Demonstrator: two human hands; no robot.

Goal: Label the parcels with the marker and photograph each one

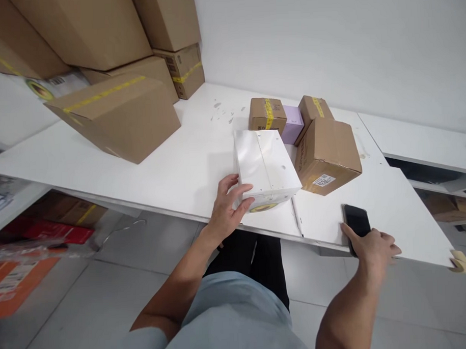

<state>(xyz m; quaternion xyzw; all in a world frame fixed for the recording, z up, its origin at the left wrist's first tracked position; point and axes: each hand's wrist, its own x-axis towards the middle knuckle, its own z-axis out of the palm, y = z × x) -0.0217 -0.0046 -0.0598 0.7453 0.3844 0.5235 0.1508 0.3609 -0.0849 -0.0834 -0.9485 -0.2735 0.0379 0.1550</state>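
Observation:
A white box [268, 160] stands near the front edge of the white table [175, 169]. My left hand [230, 202] touches its front left corner, fingers apart and slightly bent. At the right, my right hand [373, 243] rests at the table's edge over the lower end of a black phone [356, 221], thumb and fingers spread. The phone lies flat, its dark screen up. A thin white pen-like stick [296, 218] lies between the white box and the phone. Right behind the white box is a brown box with a label [329, 153].
Smaller brown boxes [267, 112] and a lilac box [291, 124] stand behind the white box. Large cartons [120, 115] are stacked at the back left. A shelf [439, 180] is at the right, and an orange package [23, 283] lies low at the left.

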